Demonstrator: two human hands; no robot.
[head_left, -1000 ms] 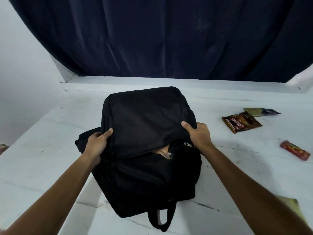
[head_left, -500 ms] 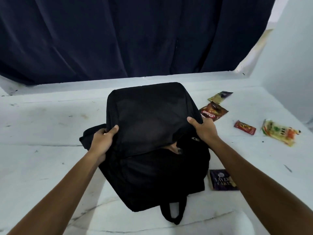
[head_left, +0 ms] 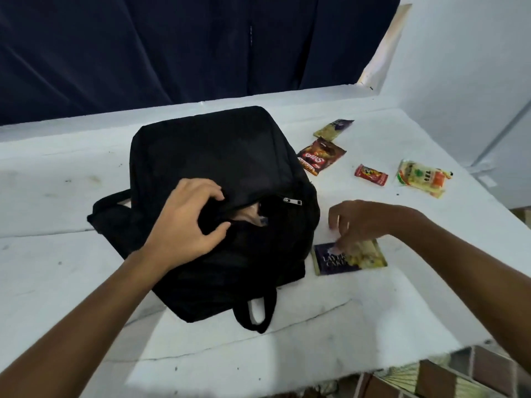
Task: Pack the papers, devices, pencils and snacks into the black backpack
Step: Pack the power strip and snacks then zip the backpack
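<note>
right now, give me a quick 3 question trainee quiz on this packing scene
1. True or false: the right hand is gripping the backpack.
2. Which snack is the right hand reaching for? A. red bar B. layer cake pack C. yellow pack
3. How many snack packs lie on the table outside the backpack?

Key
1. False: it is off the bag, over the layer cake pack; only the left hand holds the opening.
2. B
3. Five
</note>
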